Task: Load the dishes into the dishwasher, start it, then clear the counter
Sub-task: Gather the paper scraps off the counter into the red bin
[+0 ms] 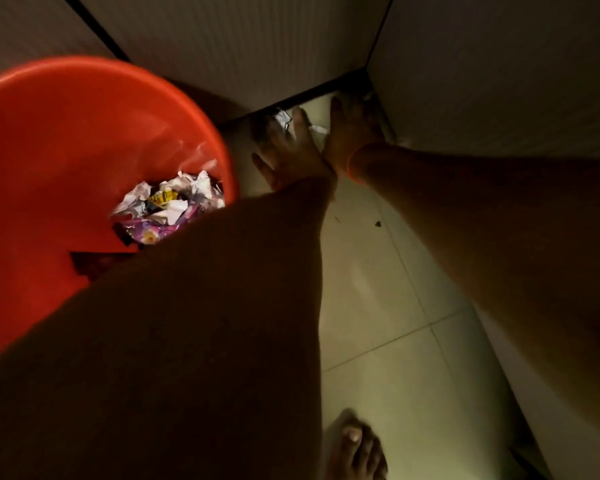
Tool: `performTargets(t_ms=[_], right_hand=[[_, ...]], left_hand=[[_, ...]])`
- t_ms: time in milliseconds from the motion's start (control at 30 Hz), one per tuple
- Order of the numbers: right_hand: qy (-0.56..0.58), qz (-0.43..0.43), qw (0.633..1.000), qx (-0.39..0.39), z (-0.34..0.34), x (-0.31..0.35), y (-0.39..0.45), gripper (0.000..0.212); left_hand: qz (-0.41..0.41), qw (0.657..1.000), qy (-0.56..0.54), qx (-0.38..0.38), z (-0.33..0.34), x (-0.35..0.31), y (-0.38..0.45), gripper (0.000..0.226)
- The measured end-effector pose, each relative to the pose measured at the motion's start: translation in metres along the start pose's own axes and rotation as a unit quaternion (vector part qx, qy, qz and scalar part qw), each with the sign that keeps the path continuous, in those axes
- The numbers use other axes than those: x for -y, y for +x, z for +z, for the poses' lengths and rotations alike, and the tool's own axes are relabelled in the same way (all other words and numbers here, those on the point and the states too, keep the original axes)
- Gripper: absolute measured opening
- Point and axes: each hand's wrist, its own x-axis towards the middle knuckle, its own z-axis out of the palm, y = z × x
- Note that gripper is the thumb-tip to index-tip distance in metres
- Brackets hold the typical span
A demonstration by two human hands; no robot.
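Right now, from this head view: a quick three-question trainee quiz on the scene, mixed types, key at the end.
1. True or false: the red bin holds crumpled wrappers.
2. Multiple choice: where are both hands reaching? A) into the bin B) down to the floor corner beside the bin C) up to a shelf
3. Short answer: what lies on the floor at the fingertips of the left hand?

Key
1. True.
2. B. The left hand and the right hand, fingers fairly straight, reach into the corner where the cabinet panels meet.
3. Crumpled paper scraps; whether either hand grips them cannot be told in this dim light.
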Motion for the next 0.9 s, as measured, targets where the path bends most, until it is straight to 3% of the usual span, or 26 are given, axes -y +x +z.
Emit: performTargets(t_ms=[133, 200, 267, 333, 433, 600, 733, 833, 900], right_hand=[[-0.088, -0.035, 0.995, 0.035, -0.004, -0.006, 0.021, 0.083], [-0.125, -0.041, 0.990, 0.041, -0.003, -0.010, 0.018, 0.085], [-0.150, -0.061, 0.987, -0.010, 0.004, -0.013, 0.006, 0.070], [-0.100, -0.065, 0.991, -0.054, 0.011, -0.019, -0.011, 0.053], [-0.004, -0.068, 0.994, -0.080, 0.026, -0.029, -0.041, 0.035], [0.143, -0.037, 0.983, -0.105, 0.054, -0.025, -0.106, 0.021], [0.347, 0.032, 0.923, -0.166, 0.046, -0.002, -0.203, 0.014], [0.438, 0.063, 0.880, -0.171, 0.011, 0.025, -0.272, 0.018], [0.475, 0.035, 0.860, -0.185, -0.022, 0.053, -0.304, 0.018]], left_hand=[[0.070, 0.992, 0.097, 0.045, 0.005, 0.003, 0.020, 0.096], [0.096, 0.989, 0.111, 0.032, 0.008, 0.007, 0.022, 0.080], [0.139, 0.984, 0.104, -0.028, 0.011, 0.012, 0.012, 0.058], [0.163, 0.982, 0.080, -0.046, 0.013, 0.016, -0.007, 0.045], [0.172, 0.984, 0.037, -0.003, 0.018, 0.029, -0.034, 0.033], [0.117, 0.988, -0.100, 0.027, 0.012, 0.050, -0.096, 0.022], [-0.002, 0.959, -0.284, -0.019, -0.028, 0.063, -0.170, 0.024], [-0.027, 0.923, -0.384, -0.008, -0.091, 0.057, -0.227, 0.020], [-0.018, 0.912, -0.409, -0.034, -0.144, 0.055, -0.253, 0.015]])
